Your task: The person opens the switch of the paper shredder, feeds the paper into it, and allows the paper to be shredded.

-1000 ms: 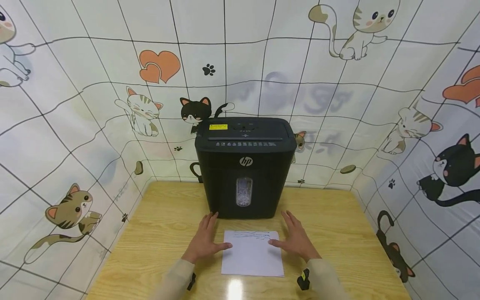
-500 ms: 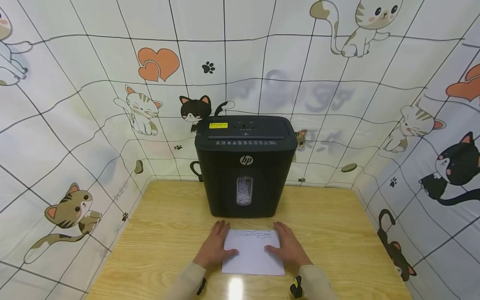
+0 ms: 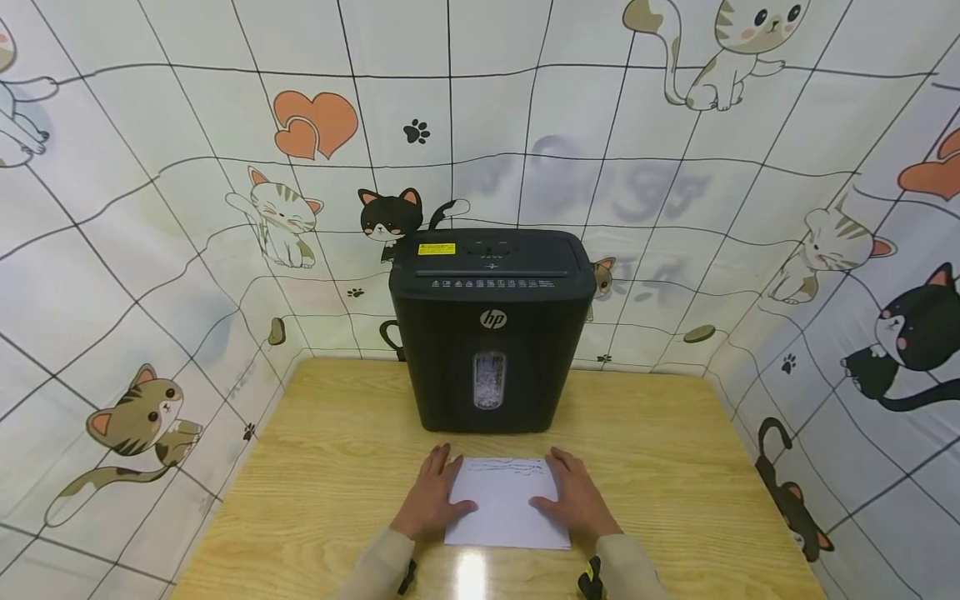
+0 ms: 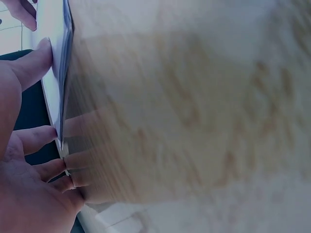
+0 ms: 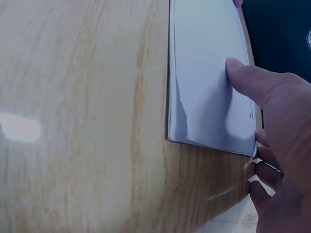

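A thin stack of white paper lies on the table, with dark handwriting along its far edge. My left hand is at the stack's left side, thumb on top of the paper, the other fingers along its edge. In the left wrist view, the fingertips meet the tabletop beside the sheets. On the right side, my right hand mirrors this. Its thumb rests on the top sheet in the right wrist view, with the other fingers at the edge. Slightly uneven sheet edges show there.
A black HP paper shredder stands upright just beyond the paper; shreds show through its front window. The light wooden table reaches back to a white wall cloth printed with cats and grid lines.
Both hands have moved inward from beside the paper to its side edges, with thumbs now on top. In the last half second they have barely moved.
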Motion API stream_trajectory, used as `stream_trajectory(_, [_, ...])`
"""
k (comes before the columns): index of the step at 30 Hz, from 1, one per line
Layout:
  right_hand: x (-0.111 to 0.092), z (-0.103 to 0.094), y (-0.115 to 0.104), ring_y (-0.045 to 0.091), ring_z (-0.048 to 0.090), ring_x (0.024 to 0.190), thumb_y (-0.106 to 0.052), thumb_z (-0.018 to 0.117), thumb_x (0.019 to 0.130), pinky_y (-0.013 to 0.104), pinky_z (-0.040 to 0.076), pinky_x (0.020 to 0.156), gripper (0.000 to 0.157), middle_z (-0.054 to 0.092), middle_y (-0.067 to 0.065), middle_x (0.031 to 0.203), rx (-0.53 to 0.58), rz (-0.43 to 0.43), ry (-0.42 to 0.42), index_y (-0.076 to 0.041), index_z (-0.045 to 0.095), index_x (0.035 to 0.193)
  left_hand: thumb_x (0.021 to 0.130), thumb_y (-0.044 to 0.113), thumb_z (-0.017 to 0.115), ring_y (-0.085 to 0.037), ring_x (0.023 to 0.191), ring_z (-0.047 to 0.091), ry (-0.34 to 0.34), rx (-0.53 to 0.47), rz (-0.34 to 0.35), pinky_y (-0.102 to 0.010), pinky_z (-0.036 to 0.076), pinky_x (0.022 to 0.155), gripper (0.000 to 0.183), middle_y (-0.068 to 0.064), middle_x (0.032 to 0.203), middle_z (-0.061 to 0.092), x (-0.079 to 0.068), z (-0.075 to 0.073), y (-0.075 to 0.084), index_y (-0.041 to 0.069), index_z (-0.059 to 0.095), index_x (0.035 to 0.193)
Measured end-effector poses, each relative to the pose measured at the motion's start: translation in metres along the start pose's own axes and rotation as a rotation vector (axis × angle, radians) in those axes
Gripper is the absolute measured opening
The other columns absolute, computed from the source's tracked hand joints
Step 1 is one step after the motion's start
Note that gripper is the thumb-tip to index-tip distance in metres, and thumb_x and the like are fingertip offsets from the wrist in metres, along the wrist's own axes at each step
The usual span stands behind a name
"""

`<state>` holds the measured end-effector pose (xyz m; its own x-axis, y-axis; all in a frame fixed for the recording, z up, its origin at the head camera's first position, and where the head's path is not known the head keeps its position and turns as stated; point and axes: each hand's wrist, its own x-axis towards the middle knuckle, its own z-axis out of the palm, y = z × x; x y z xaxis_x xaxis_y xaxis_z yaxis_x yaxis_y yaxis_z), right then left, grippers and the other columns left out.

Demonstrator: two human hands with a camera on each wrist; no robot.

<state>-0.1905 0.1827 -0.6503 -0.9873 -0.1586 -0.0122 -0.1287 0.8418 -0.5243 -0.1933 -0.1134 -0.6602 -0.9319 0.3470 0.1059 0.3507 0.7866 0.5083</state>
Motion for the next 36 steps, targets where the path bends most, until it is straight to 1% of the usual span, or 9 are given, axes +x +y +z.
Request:
stream_trajectory(6, [-0.001,0.002,-0.001,0.039,0.038,0.149,-0.039,0.085,0.084,0.055,0.036,0.118,0.083,0.039,0.016,0.162,0.007,0.016,-0.008,-0.002,0.05,0.149,0.082,0.042,0.083,-0.051,0.151,0.026,0.006,-0.075,-0.028,-0.063,0.039,0.113,0.08,-0.029,0.161,0.033,-0.001,-0.003,0.002,0.0,0.056,0.144])
stream_trajectory(11, [-0.002,0.003,-0.002,0.039,0.037,0.15,-0.038,0.085,0.084,0.056,0.036,0.118,0.082,0.038,0.015,0.163,0.022,0.028,-0.008,-0.002,0.05,0.15,0.075,0.034,0.089,-0.054,0.149,0.027,0.052,-0.164,-0.034,-0.066,0.039,0.111,0.068,-0.032,0.156,0.038,0.0,-0.001,0.001,0.006,0.067,0.133])
stream_trajectory(16, [-0.005,0.002,-0.004,0.041,0.038,0.148,-0.036,0.085,0.084,0.058,0.036,0.117,0.079,0.039,0.017,0.162,0.052,0.013,0.008,-0.003,0.052,0.148,0.064,0.016,0.094,-0.053,0.14,0.038,0.132,-0.297,-0.041,-0.065,0.038,0.112,0.055,-0.029,0.139,0.052,0.002,0.001,0.0,0.006,0.074,0.114])
stream_trajectory(19, [-0.006,0.003,-0.004,0.042,0.039,0.147,-0.035,0.085,0.084,0.058,0.038,0.116,0.074,0.04,0.018,0.161,0.047,-0.001,0.03,-0.004,0.056,0.144,0.061,0.01,0.094,-0.048,0.131,0.049,0.156,-0.338,-0.057,-0.063,0.041,0.11,0.046,-0.023,0.128,0.058,0.003,-0.001,0.001,0.007,0.075,0.103])
stream_trajectory(23, [-0.008,0.004,-0.006,0.044,0.039,0.147,-0.032,0.086,0.083,0.059,0.038,0.116,0.066,0.042,0.021,0.159,0.059,-0.014,0.056,-0.008,0.06,0.139,0.063,0.009,0.093,-0.032,0.113,0.057,0.147,-0.357,-0.09,-0.05,0.049,0.101,0.04,-0.012,0.111,0.065,0.005,-0.005,0.001,0.009,0.074,0.098])
stream_trajectory(28, [-0.006,0.006,-0.008,0.046,0.044,0.142,-0.026,0.089,0.079,0.06,0.039,0.114,0.06,0.048,0.023,0.152,0.109,-0.022,0.098,-0.01,0.059,0.129,0.07,0.006,0.089,-0.015,0.091,0.057,0.121,-0.441,-0.136,-0.029,0.049,0.083,0.034,-0.003,0.095,0.069,0.007,-0.009,-0.001,0.01,0.072,0.098])
stream_trajectory(31, [-0.004,0.007,-0.009,0.044,0.049,0.138,-0.023,0.091,0.076,0.058,0.041,0.113,0.061,0.052,0.021,0.149,0.145,0.017,0.11,-0.009,0.056,0.124,0.072,0.001,0.087,-0.011,0.079,0.056,0.101,-0.513,-0.159,-0.024,0.047,0.071,0.033,-0.004,0.087,0.068,0.006,-0.01,-0.003,0.007,0.068,0.099])
stream_trajectory(33, [-0.004,0.008,-0.008,0.043,0.05,0.136,-0.023,0.092,0.075,0.057,0.042,0.112,0.067,0.053,0.021,0.147,0.15,0.051,0.108,-0.005,0.055,0.128,0.073,-0.002,0.086,-0.01,0.073,0.055,0.087,-0.551,-0.177,-0.022,0.046,0.065,0.036,-0.004,0.081,0.066,0.005,-0.009,-0.004,0.005,0.066,0.103])
stream_trajectory(36, [-0.003,0.007,-0.006,0.044,0.05,0.136,-0.021,0.09,0.077,0.058,0.041,0.113,0.073,0.054,0.023,0.145,0.162,0.086,0.112,0.001,0.054,0.136,0.073,-0.002,0.087,-0.008,0.067,0.052,0.087,-0.553,-0.179,-0.022,0.045,0.063,0.043,-0.003,0.074,0.063,0.005,-0.008,-0.006,0.003,0.065,0.11])
